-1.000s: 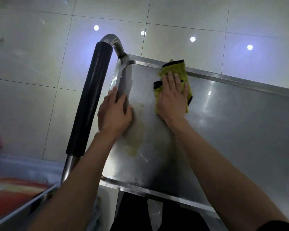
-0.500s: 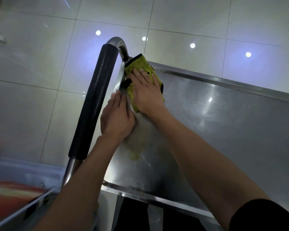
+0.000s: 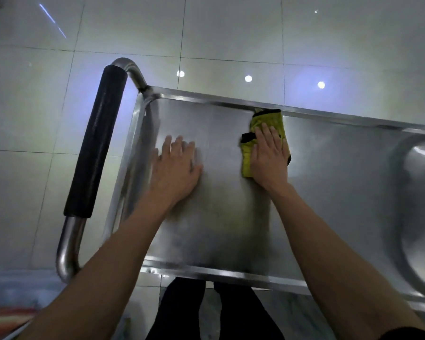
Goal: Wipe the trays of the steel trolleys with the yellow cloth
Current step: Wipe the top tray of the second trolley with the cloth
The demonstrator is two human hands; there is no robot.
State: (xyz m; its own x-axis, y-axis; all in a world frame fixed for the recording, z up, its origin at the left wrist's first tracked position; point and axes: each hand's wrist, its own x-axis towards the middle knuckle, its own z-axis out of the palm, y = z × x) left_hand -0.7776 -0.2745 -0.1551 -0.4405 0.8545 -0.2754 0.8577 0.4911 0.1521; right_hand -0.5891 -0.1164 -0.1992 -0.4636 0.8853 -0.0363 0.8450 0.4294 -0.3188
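The trolley tray [image 3: 226,217] fills the middle and right of the frame, over the tiled floor [image 3: 35,119] that spreads across the top and left. The trolley's handle [image 3: 95,148] runs down the tray's left side, just beside its rim. On the tray, left of centre, lies the left hand [image 3: 176,168], flat. To its right, well apart, the right hand [image 3: 268,158] lies flat on the cloth [image 3: 268,123], whose far edge touches the tray's upper rim. A round bowl [image 3: 420,217] sits at the tray's right end, cut by the frame edge. Both forearms enter from the bottom.
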